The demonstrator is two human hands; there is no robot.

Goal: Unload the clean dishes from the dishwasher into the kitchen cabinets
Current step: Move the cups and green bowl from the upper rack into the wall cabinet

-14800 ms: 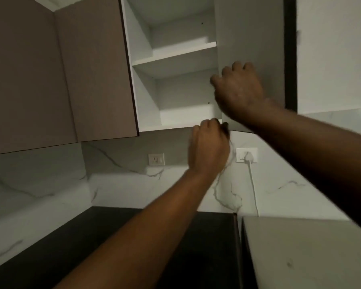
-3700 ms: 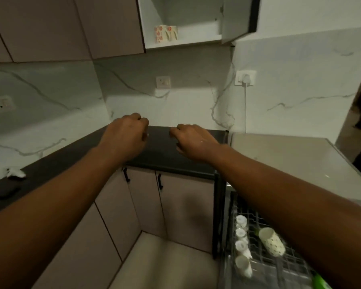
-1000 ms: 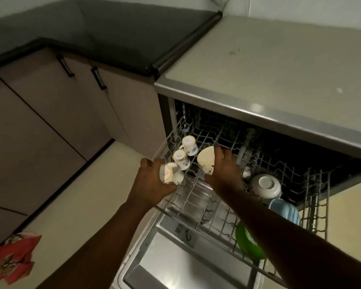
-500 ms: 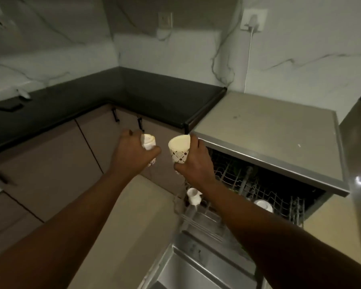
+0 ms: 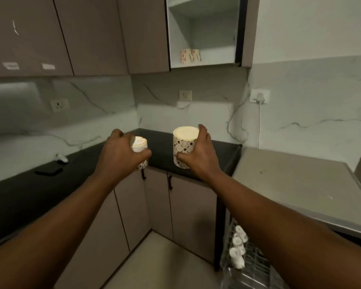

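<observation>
White cup: left hand (image 5: 121,152) grips a small cup (image 5: 139,145).
Patterned tumbler: right hand (image 5: 198,154) grips a tumbler (image 5: 183,148).
Open cabinet (image 5: 204,61): two floral mugs (image 5: 190,55) on lowest shelf.

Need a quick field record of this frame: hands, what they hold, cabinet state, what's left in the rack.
left hand: grips small cup
right hand: grips patterned cup, base up
upper cabinet: door open, two floral cups on its bottom shelf
dishwasher rack: pulled out, small white cups along its left edge
counter: dark flat object and small white item
</observation>
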